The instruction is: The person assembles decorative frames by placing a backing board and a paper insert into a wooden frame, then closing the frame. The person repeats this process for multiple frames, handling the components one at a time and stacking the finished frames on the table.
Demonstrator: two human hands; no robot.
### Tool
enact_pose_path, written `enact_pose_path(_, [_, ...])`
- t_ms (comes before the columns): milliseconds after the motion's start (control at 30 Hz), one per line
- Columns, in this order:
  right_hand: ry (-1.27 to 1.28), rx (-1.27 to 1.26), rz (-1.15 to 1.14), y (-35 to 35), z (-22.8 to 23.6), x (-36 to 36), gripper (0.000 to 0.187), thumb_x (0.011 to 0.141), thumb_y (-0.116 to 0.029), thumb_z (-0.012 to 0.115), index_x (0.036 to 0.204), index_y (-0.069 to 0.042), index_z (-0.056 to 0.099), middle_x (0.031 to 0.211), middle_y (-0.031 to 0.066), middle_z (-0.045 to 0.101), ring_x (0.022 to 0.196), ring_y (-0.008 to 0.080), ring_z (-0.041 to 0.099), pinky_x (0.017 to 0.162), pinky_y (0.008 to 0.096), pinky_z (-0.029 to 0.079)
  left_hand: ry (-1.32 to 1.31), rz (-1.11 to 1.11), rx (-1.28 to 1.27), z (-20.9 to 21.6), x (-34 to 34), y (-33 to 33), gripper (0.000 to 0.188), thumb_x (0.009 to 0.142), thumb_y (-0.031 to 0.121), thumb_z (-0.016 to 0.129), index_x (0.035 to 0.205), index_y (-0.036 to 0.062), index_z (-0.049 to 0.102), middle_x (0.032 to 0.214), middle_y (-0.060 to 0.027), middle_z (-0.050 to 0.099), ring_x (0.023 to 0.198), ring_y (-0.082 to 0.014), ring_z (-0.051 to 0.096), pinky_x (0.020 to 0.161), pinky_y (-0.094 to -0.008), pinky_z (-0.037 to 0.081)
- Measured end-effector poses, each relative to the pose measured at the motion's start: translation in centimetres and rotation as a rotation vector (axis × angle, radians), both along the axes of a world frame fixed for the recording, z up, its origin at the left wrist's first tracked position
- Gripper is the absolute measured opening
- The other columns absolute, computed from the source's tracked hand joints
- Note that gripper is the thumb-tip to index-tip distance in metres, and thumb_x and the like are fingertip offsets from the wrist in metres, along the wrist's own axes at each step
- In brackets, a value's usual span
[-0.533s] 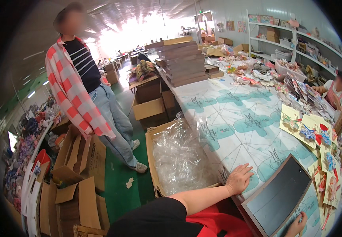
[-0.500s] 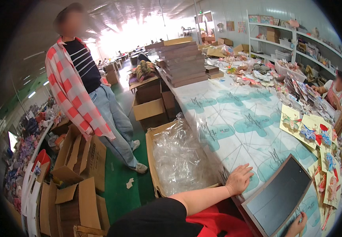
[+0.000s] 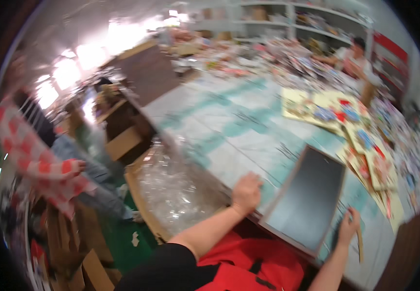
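Observation:
A shallow rectangular box with a dark grey inside and a brown rim (image 3: 307, 199) lies slanted across the near part of the table. My left hand (image 3: 247, 193) rests by the table's front edge, left of the box and apart from it, with its fingers blurred but seemingly stretched out. Just beyond the box's right side is my right hand (image 3: 349, 225), fingertips drawn together. Blur hides whatever may be between them. A narrow tan strip (image 3: 360, 245) lies beside that hand.
Yellow cards with colourful ornaments (image 3: 316, 110) lie on the table's right side. A carton of clear plastic wrap (image 3: 178, 186) stands left of the table. Brown boxes are stacked (image 3: 147, 72) at the far left end. One person (image 3: 45, 150) stands left; another (image 3: 353, 63) sits far right.
My view has swung to the right, so the table and box sit further left. My right hand has come up alongside the box's right edge. The standing person's arm now bends at the front.

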State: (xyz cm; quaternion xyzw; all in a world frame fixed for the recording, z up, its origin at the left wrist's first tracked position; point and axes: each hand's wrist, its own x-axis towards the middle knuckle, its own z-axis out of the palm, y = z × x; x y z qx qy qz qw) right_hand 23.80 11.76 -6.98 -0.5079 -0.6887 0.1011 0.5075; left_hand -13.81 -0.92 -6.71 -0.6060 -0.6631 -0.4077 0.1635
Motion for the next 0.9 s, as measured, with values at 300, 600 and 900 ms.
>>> enact_pose_path(300, [0.003, 0.008, -0.076, -1.4, 2.4, -1.3, 0.010, 0.083, -0.005, 0.058, 0.090, -0.002, 0.063, 0.092, 0.0145, 0.064, 0.090, 0.0306, 0.060, 0.080, 0.0361, 0.046, -0.805, -0.245, -0.164, 3.2, 1.0, 0.0, 0.032, 0.085, 0.007, 0.055, 0.117, 0.0000, 0.057, 0.108, -0.0154, 0.061, 0.093, -0.0236, 0.060, 0.079, -0.0332, 0.048])
enact_pose_path(600, [0.185, -0.115, 0.002, -1.8, 2.8, -2.0, 0.013, 0.084, -0.009, 0.061, 0.093, -0.001, 0.064, 0.072, 0.0110, 0.062, 0.062, 0.0203, 0.058, 0.060, 0.0291, 0.046, -0.592, -0.275, -0.413, 4.9, 5.1, 1.4, 0.025, 0.080, 0.010, 0.063, 0.100, -0.0038, 0.062, 0.068, -0.0078, 0.055, 0.058, -0.0142, 0.050, 0.056, -0.0282, 0.042])
enact_pose_path(900, [0.094, -0.284, 0.360, -3.6, 5.2, -2.8, 0.035, 0.074, -0.011, 0.068, 0.107, -0.005, 0.060, 0.050, 0.0038, 0.046, 0.045, 0.0102, 0.042, 0.047, 0.0256, 0.034, -0.320, -0.255, -0.363, 4.9, 6.2, 2.3, 0.032, 0.080, 0.007, 0.062, 0.108, -0.0052, 0.057, 0.088, -0.0161, 0.059, 0.075, -0.0265, 0.056, 0.068, -0.0353, 0.046])
